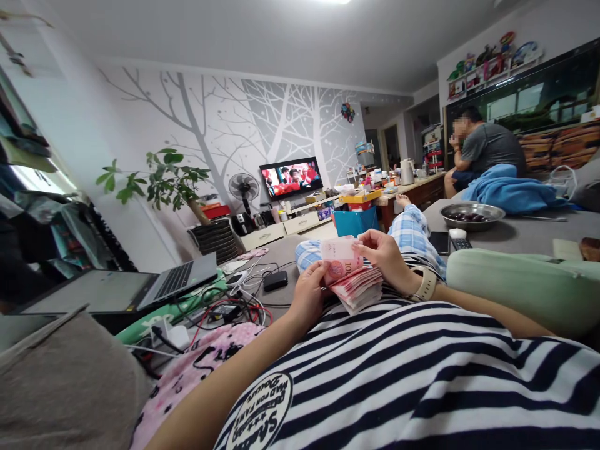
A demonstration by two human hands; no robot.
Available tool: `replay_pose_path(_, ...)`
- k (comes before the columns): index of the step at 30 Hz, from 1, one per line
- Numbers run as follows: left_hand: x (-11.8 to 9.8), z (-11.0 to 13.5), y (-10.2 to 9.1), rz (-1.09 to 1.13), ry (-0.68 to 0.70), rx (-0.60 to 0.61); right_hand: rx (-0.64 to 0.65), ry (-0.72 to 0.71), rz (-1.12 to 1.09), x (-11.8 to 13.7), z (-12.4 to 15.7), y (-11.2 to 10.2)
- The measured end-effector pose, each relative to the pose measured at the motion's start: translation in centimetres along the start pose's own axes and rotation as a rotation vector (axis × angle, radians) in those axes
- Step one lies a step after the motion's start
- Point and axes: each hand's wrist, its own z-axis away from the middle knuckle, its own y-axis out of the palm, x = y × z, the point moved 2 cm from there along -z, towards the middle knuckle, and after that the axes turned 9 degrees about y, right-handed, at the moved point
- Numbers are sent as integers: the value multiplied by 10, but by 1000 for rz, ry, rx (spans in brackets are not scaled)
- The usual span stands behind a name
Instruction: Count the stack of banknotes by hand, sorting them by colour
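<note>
A thick stack of red banknotes [359, 290] is held over my lap, its lower edges fanned out. My left hand [310, 289] grips it from the left, the thumb on the front note. One note [338, 250] stands raised above the others, with part of the number 100 showing. The fingers of my right hand [382, 255] pinch this note at its upper right corner. A pale watch band [425, 284] circles my right wrist. Some fingers of both hands are hidden behind the notes.
At left lies an open laptop [180, 281] beside tangled cables and a black box [275, 280]. To the right are a metal bowl [472, 215] of dark round fruit, a phone [439, 242] and a green cushion [510, 290]. Another person [492, 147] sits farther back at right.
</note>
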Motion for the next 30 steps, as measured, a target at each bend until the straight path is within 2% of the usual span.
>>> replay_pose_path(11, 8, -7, -8, 33, 28, -92, 14, -65, 10, 6, 4, 1)
replay_pose_path(25, -2, 2, 0, -42, 38, -12, 11, -30, -43, -1, 0, 0)
replay_pose_path(30, -3, 4, 1, -38, 9, 65, 11, -4, -73, -4, -2, 0)
